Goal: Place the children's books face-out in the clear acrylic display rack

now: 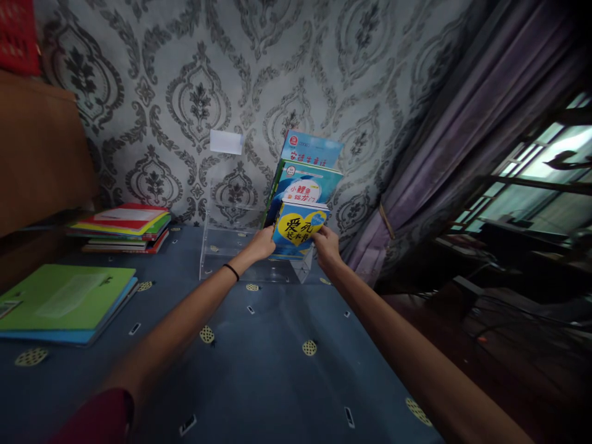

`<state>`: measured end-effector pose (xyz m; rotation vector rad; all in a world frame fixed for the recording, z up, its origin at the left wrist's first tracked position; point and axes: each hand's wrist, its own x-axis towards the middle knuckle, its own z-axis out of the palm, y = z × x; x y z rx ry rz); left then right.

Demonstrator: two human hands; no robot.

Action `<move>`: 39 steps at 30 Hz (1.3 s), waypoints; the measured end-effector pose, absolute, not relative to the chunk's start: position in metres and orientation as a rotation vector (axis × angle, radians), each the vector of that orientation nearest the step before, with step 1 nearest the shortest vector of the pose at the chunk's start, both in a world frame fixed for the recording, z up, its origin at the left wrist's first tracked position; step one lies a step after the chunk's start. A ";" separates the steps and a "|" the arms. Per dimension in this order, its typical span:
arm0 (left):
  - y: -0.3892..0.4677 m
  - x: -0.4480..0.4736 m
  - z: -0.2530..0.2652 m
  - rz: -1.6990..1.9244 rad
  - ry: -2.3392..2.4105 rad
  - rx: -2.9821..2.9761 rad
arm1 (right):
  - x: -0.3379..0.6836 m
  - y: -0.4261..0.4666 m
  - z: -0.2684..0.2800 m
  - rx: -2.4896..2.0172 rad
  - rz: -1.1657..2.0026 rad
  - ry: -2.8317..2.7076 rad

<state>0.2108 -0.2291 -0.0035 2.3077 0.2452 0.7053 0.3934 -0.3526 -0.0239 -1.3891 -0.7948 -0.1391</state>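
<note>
Left hand [261, 243]: your fingers are curled onto the left edge of the front book [298, 229], low on its cover; a dark band sits on that wrist.
Right hand [326, 245]: your fingers are pressed on the book's lower right corner, thumb against the cover.
Front book: blue cover with a yellow patch and black characters, upright and slightly tilted, held between your two sets of fingers at the front step of the rack [231, 246].
Second book [308, 184]: teal cover with a white figure, standing just behind your fingers, its top showing above the front book.
Third book [312, 149]: light blue with a red mark at its top corner, furthest back from your fingers and highest.
Rack: clear stepped stand on the counter [277, 370], stretching left of your left fingers; its left part holds no books that you can see.
White card [226, 142]: on the wall, above and left of your left fingers.
Book stack [123, 227]: lying flat, well to the left of your left fingers.
Green folder [65, 296]: flat on a blue one, near your left forearm, well apart from the fingers.
Curtain [435, 172]: purple, hanging right of your right fingers.
</note>
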 end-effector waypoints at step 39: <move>-0.241 0.198 0.003 0.325 0.675 2.738 | 0.388 -0.364 -0.047 -1.504 0.015 -0.636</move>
